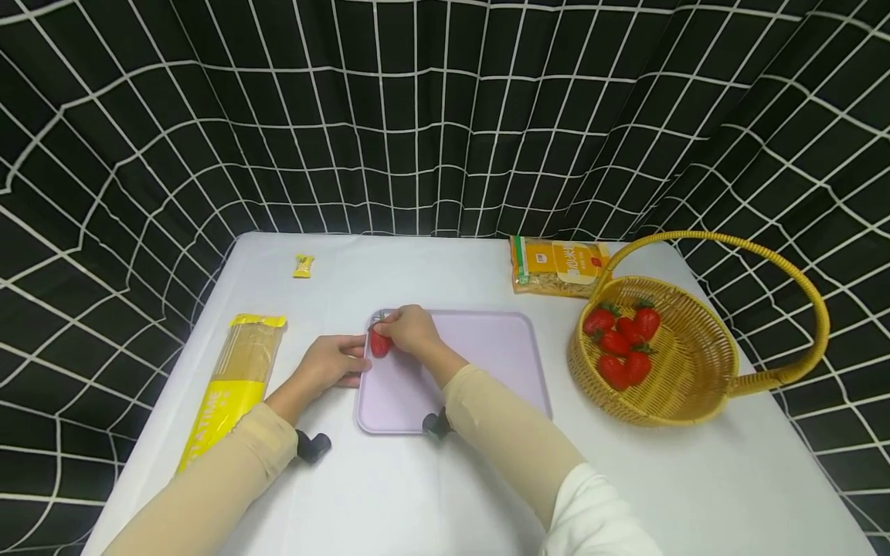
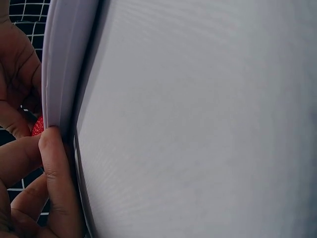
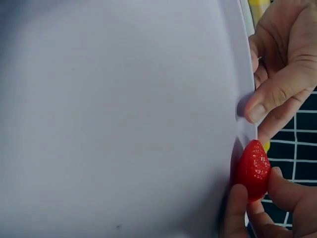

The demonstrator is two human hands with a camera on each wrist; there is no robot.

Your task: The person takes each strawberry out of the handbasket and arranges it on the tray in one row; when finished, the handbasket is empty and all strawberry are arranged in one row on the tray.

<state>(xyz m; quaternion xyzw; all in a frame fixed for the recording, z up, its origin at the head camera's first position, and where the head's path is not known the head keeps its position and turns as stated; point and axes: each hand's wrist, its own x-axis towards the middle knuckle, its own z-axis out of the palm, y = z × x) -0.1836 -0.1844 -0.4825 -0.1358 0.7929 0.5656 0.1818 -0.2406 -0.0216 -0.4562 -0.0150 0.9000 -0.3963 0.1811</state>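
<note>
While the left hand [image 1: 330, 363] grips a tray [image 1: 487, 340], the right hand [image 1: 413, 329] pinches a glossy red, tapered strawberry [image 3: 254, 171].

"Where does your head view look from?"
"Above my bench [image 1: 375, 494], wide, facing forward and down, curtain [image 1: 431, 139] at twelve o'clock."
"And the wrist views?"
"Close: my right looks across the tray [image 3: 124, 99], my left along its outer wall. They share the strawberry [image 3: 253, 171], at four o'clock and nine respectively."

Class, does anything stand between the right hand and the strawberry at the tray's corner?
Nothing visible does: the right hand pinches the strawberry directly. The left hand holds the nearby edge of the tray, not in between.
</note>
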